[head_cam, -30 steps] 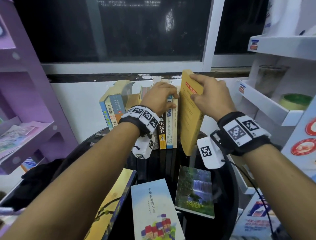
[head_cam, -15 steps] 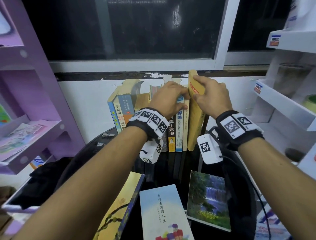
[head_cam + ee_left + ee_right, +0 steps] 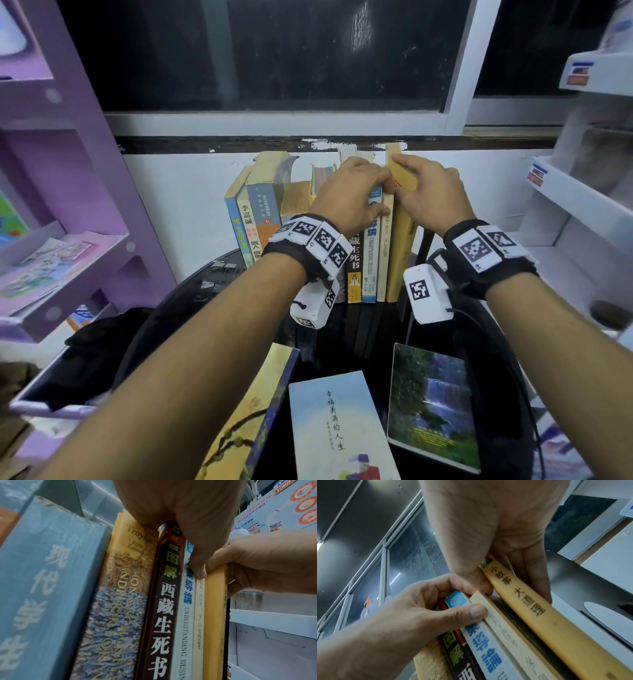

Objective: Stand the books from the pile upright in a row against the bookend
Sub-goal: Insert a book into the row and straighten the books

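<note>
Your right hand [image 3: 433,192] grips the yellow book [image 3: 401,240] at its top end: thumb on the left cover, fingers [image 3: 537,577] wrapped over the right cover, spine facing you. The book stands on the black tabletop [image 3: 239,274] at the right end of the row [image 3: 363,267], leaning slightly, with a narrow gap near the top between it and the cream book [image 3: 503,626].

Your left hand [image 3: 346,198] sits on top of the row, fingers curled over the upper edges and thumb [image 3: 471,613] pressed on the spines of the blue-white book [image 3: 186,615] and the cream one.

Row, left to right in the left wrist view: pale blue book [image 3: 42,595], Troyka book [image 3: 116,608], dark brown book [image 3: 163,608], blue-white, cream, yellow. Two more blue-spined books [image 3: 250,226] lean at the far left end.

A black upright edge [image 3: 226,635] sits just right of the yellow book; can't tell whether it's the bookend.

Lying flat near you: waterfall book [image 3: 433,407], light blue book [image 3: 337,428], yellow-navy book [image 3: 253,414]. Purple shelf [image 3: 68,205] on the left, white shelves [image 3: 582,212] on the right.
</note>
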A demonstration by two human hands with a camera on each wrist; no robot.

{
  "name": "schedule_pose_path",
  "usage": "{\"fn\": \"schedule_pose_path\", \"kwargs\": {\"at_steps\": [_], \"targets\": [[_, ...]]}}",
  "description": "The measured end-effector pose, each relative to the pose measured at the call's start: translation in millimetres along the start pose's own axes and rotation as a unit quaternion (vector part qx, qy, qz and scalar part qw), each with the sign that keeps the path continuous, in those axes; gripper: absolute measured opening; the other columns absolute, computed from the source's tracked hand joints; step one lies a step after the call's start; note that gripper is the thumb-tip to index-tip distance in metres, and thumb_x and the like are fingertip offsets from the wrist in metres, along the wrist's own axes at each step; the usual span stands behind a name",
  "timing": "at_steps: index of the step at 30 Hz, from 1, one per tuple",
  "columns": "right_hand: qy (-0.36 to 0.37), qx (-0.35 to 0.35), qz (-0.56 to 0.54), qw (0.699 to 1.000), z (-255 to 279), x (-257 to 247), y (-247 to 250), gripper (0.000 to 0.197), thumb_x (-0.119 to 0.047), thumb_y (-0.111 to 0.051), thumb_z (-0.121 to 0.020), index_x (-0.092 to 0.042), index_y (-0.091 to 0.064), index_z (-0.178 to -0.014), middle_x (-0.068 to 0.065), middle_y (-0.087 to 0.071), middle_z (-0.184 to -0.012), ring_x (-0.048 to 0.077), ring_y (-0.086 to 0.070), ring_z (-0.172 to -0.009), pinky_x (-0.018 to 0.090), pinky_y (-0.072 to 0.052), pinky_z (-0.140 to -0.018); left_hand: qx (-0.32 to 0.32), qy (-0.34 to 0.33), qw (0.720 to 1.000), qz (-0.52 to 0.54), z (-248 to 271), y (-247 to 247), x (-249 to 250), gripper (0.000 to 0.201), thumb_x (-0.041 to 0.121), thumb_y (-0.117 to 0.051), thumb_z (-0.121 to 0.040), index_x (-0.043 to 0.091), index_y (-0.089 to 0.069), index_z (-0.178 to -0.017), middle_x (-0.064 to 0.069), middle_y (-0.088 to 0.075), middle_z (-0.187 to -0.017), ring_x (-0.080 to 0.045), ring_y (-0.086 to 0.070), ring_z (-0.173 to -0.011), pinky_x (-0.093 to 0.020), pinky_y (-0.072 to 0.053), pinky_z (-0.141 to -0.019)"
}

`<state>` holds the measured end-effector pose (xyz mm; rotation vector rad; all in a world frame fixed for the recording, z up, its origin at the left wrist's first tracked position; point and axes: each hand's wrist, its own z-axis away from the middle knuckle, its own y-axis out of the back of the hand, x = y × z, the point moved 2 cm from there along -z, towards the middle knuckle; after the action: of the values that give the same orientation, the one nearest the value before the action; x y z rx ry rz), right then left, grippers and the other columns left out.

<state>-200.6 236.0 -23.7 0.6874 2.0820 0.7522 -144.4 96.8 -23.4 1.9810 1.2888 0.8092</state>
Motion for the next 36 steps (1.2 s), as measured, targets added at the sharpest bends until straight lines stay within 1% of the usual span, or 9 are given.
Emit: {"fn": "schedule_pose_path", "kwargs": {"at_steps": [4,7,9,12,17,21,25,30,36], "targets": [[-0.016,-0.057,-0.045,0.997,0.9,0.1,3.5,0.058,-0.027,-0.055,-0.085,-0.04,-0.044,-0.14,0.007,-0.066,-0.115,0.027,-0.063,-0.099,0.044,-0.054,-0.09,-0.004,0.003,1.0,-0.001,-0.2,0.7,-0.7,0.024,0.033,-0.074,-0.079,0.025,-0.063,-0.098,0.009,-0.065,-0.112,-0.017,-0.044,-0.12,-0.033,-0.037,-0.099],[-0.013,-0.098,-0.059,0.993,2.2,1.6,10.2,0.063,-0.019,-0.058,-0.085,-0.037,-0.041,-0.143,-0.001,-0.066,-0.095,0.013,-0.064,-0.083,0.031,-0.055,-0.078,-0.013,0.006,1.0,-0.002,-1.0,1.7,-1.2,0.025,0.034,-0.075,-0.077,0.026,-0.062,-0.097,0.009,-0.065,-0.111,-0.017,-0.045,-0.119,-0.037,-0.039,-0.1],[-0.004,-0.14,-0.068,0.988,3.7,1.1,14.5,0.071,-0.015,-0.064,-0.084,-0.037,-0.036,-0.145,-0.001,-0.066,-0.098,0.011,-0.066,-0.081,0.026,-0.056,-0.07,-0.02,0.003,1.0,-0.007,-2.3,3.9,-0.4,0.027,0.033,-0.076,-0.077,0.025,-0.062,-0.098,0.009,-0.065,-0.113,-0.017,-0.046,-0.118,-0.037,-0.039,-0.1],[0.011,-0.202,-0.047,0.978,5.8,2.6,16.6,0.093,-0.007,-0.075,-0.076,-0.04,-0.025,-0.147,0.006,-0.064,-0.113,0.018,-0.071,-0.079,0.031,-0.059,-0.071,-0.041,-0.003,0.999,-0.018,-4.2,10.4,0.1,0.029,0.033,-0.076,-0.077,0.026,-0.064,-0.103,0.008,-0.063,-0.117,-0.015,-0.047,-0.119,-0.034,-0.038,-0.102],[0.022,-0.188,-0.034,0.981,10.6,8.2,13.2,0.105,-0.004,-0.082,-0.07,-0.042,-0.02,-0.145,0.006,-0.065,-0.109,0.009,-0.067,-0.079,0.015,-0.051,-0.058,-0.046,0.018,0.999,0.016,-1.2,11.8,-0.1,0.041,0.032,-0.08,-0.072,0.031,-0.062,-0.109,0.007,-0.049,-0.139,-0.016,-0.038,-0.132,-0.041,-0.035,-0.109],[0.034,-0.152,-0.046,0.987,11.5,12.9,1.3,0.11,-0.008,-0.088,-0.063,-0.048,-0.021,-0.141,0.007,-0.064,-0.112,0.018,-0.067,-0.092,0.032,-0.058,-0.078,-0.015,0.074,0.997,0.035,-4.0,11.7,-2.3,0.066,0.037,-0.084,-0.067,0.027,-0.053,-0.124,0.005,-0.049,-0.138,-0.017,-0.039,-0.132,-0.04,-0.035,-0.109],[0.044,-0.144,-0.046,0.987,10.4,15.2,-2.8,0.111,-0.012,-0.09,-0.061,-0.049,-0.022,-0.139,0.007,-0.063,-0.113,0.023,-0.064,-0.099,0.039,-0.057,-0.084,-0.045,0.071,0.996,0.003,-6.5,8.8,-6.6,0.063,0.045,-0.081,-0.067,0.027,-0.058,-0.123,0.004,-0.054,-0.135,-0.018,-0.04,-0.132,-0.042,-0.033,-0.111],[0.071,-0.142,-0.062,0.985,11.9,16.0,-1.6,0.105,-0.009,-0.088,-0.064,-0.042,-0.027,-0.142,0.004,-0.065,-0.113,0.014,-0.069,-0.085,0.035,-0.059,-0.078,-0.027,0.057,0.998,0.009,-5.6,6.9,-8.9,0.052,0.045,-0.08,-0.068,0.029,-0.061,-0.115,0.005,-0.057,-0.125,-0.016,-0.047,-0.12,-0.037,-0.041,-0.101],[0.078,-0.132,-0.078,0.985,7.3,16.2,-2.3,0.101,-0.005,-0.087,-0.063,-0.04,-0.032,-0.141,0.007,-0.065,-0.116,0.013,-0.07,-0.081,0.031,-0.058,-0.076,-0.017,0.033,0.999,0.002,-5.1,8.2,-7.7,0.043,0.042,-0.078,-0.073,0.027,-0.063,-0.11,0.003,-0.057,-0.124,-0.016,-0.046,-0.119,-0.031,-0.036,-0.096]]}}
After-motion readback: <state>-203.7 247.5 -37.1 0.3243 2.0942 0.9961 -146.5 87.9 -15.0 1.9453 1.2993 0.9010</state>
